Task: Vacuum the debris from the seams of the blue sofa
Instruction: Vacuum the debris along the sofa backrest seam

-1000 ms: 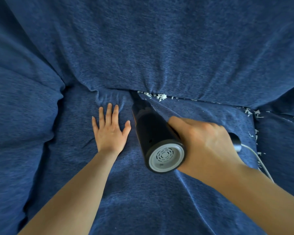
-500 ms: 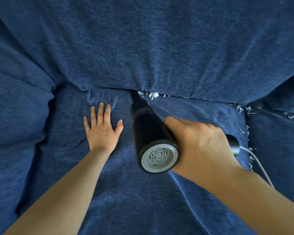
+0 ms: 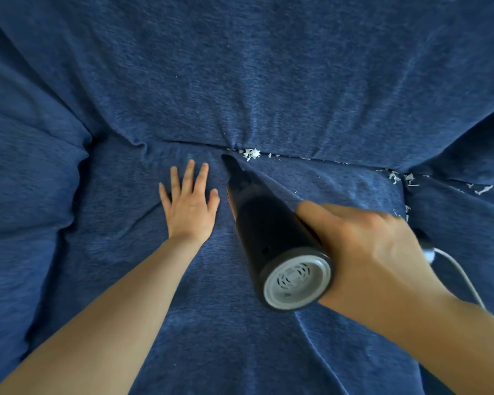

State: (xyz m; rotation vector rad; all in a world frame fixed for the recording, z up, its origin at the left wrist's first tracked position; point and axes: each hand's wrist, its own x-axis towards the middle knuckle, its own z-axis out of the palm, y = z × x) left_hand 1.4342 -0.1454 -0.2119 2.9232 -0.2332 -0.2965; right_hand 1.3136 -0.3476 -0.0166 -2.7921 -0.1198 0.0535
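A blue fabric sofa (image 3: 268,81) fills the view. My right hand (image 3: 374,252) grips a black handheld vacuum (image 3: 268,232) with a grey vented rear cap. Its narrow nozzle tip rests at the seam between seat and backrest, just left of a clump of white debris (image 3: 251,153). More white flakes (image 3: 399,178) lie along the seam to the right and down the gap between seat cushions. My left hand (image 3: 190,205) lies flat, fingers spread, on the seat cushion left of the vacuum.
A white cord (image 3: 462,277) trails from the vacuum's handle off to the right over the seat. A padded armrest (image 3: 26,181) bulges at the left. A second seat cushion (image 3: 468,238) begins at the right.
The vacuum has drawn slightly back toward me and to the right, its nozzle still at the seam. My left hand stays pressed flat on the cushion. The view shifted a little.
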